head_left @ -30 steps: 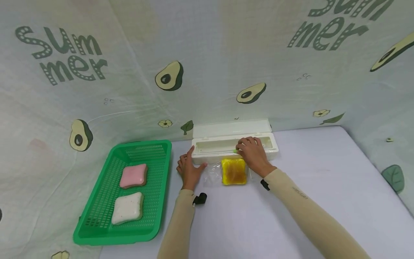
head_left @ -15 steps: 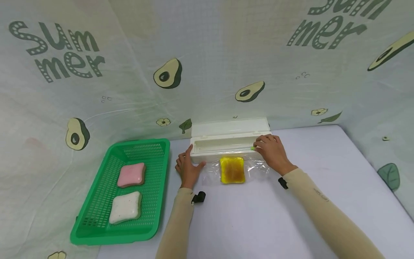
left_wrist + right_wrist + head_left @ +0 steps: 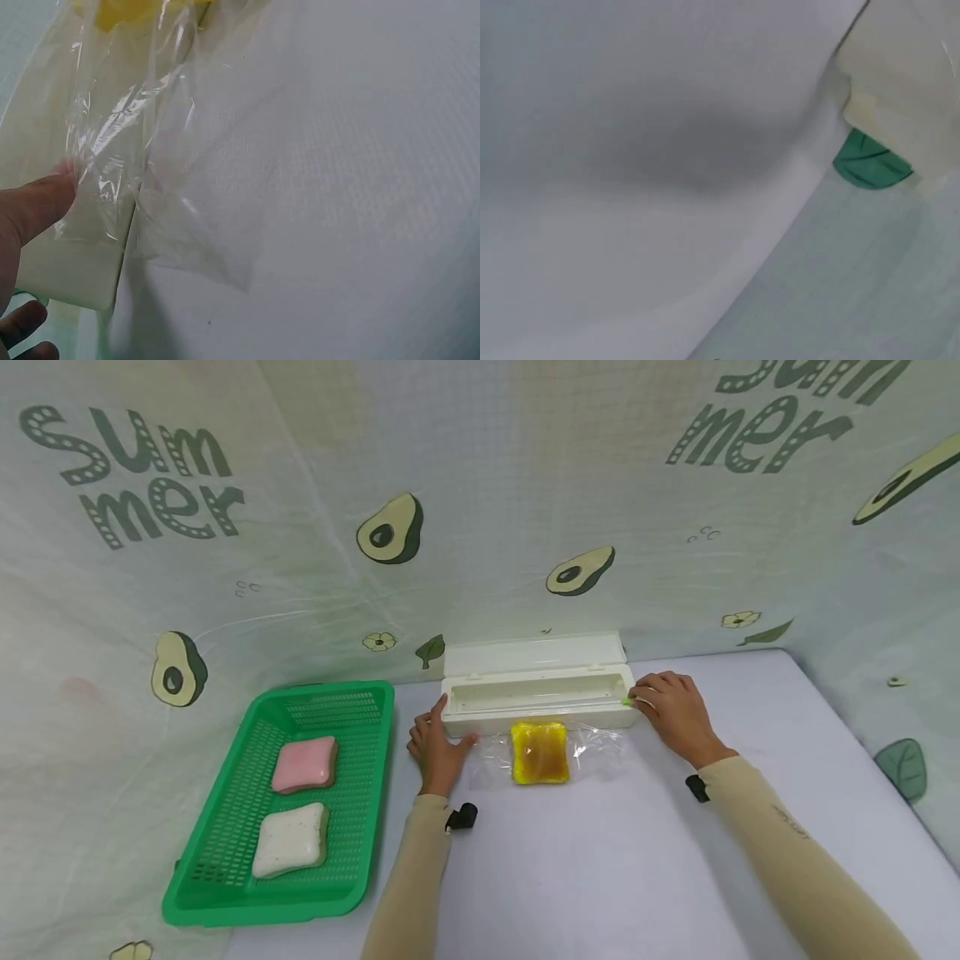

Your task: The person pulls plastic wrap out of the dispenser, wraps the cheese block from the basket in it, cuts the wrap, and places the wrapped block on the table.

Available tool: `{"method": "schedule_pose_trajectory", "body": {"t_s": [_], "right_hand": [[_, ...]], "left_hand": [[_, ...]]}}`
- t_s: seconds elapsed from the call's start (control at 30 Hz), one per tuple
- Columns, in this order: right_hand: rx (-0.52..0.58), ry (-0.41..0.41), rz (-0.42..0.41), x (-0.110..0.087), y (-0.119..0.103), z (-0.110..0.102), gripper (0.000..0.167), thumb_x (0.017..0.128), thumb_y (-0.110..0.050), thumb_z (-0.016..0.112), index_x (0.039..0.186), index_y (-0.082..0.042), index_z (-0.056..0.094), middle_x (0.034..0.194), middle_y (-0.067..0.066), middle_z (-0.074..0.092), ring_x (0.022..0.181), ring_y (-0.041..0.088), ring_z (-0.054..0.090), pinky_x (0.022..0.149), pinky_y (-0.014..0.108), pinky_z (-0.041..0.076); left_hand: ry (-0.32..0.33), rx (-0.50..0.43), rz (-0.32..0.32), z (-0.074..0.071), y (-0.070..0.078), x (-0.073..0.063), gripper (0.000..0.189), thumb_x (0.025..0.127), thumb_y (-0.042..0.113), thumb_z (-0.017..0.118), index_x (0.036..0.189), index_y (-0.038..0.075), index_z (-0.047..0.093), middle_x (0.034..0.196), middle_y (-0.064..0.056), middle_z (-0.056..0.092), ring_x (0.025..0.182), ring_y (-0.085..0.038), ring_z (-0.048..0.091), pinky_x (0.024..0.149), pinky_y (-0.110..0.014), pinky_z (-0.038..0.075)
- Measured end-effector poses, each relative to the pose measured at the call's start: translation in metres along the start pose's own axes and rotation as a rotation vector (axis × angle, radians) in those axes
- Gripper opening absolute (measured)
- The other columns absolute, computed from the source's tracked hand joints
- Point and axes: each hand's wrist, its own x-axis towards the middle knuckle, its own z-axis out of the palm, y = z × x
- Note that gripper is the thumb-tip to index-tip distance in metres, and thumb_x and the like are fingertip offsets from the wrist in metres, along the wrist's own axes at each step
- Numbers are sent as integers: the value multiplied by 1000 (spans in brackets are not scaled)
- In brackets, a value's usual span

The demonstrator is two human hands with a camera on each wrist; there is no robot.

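A white cling film dispenser (image 3: 540, 718) lies at the back of the table with its lid (image 3: 536, 652) raised. My left hand (image 3: 438, 752) steadies its left end, fingers spread, the thumb (image 3: 41, 199) pressing on the film at the front. At the right end my right hand (image 3: 675, 714) pinches a small green slide cutter (image 3: 627, 701); this hand is out of sight in the right wrist view. Clear cling film (image 3: 596, 747) stretches out in front of the dispenser, around a yellow-and-brown toast-shaped piece (image 3: 540, 753).
On the left stands a green basket (image 3: 382, 785) holding a pink bread-shaped piece (image 3: 303, 764) and a white one (image 3: 290, 841). A printed cloth backdrop (image 3: 480, 510) rises right behind the dispenser. The table (image 3: 600, 877) is covered in white.
My right hand has slid rightward along the dispenser with the green cutter, from past the middle to the right end. The left hand and the toast-shaped piece have stayed in place.
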Motion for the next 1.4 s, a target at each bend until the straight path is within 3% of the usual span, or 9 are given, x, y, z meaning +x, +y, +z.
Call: {"method": "schedule_pose_trajectory", "body": {"t_s": [0.23,0.47,0.6,0.73,0.87,1.03,1.17,1.4], "right_hand": [[-10,32,11,-5,6,-1,18,82,3,85,97,-3,78,101,12,72,102,36,62,92,55,44],[51,13,82,-4,-20,-2,20,89,-3,82,108,0,75,112,19,68,107,43,59,94,61,42],[90,-12,77,-1,-42,3,35,89,-14,85,118,1,74,118,20,66,110,44,58,97,62,41],[68,-80,52,5,-55,11,46,83,-19,91,121,-1,74,119,18,66,112,41,59,101,60,43],[41,-92,33,8,-58,19,38,79,-9,93,113,-3,77,111,14,68,106,37,63,96,53,49],[64,-20,18,8,-56,26,24,79,2,89,100,-3,80,97,10,69,91,29,66,83,46,53],[90,12,-8,7,-54,28,21,79,4,88,98,-2,80,95,9,70,86,28,66,77,44,56],[108,-7,-72,5,-50,26,24,80,6,87,101,-1,77,96,9,68,85,28,67,76,44,59]], "left_hand": [[-5,2,4,-1,0,1,91,82,14,92,160,17,45,138,-25,46,129,-43,38,109,-63,23],[-2,-44,6,-1,0,-4,94,83,10,90,163,14,41,142,-23,39,130,-41,36,109,-61,26],[57,-98,83,-1,0,-8,80,85,9,89,156,12,53,145,-21,38,131,-40,36,110,-61,25],[122,-125,211,-1,3,-10,43,87,7,87,128,10,77,141,-18,45,130,-41,38,108,-62,25],[173,-86,301,0,5,-8,18,88,7,86,105,9,83,127,-16,56,122,-40,44,104,-60,28],[211,-51,338,0,8,-4,8,88,7,86,95,7,83,112,-13,64,112,-37,51,102,-59,30],[197,-55,342,-3,8,-4,6,88,6,85,93,6,82,107,-11,69,106,-35,53,100,-58,31],[123,-71,340,-7,5,-8,4,91,6,82,95,7,80,100,-8,78,99,-30,57,97,-53,30]]}}
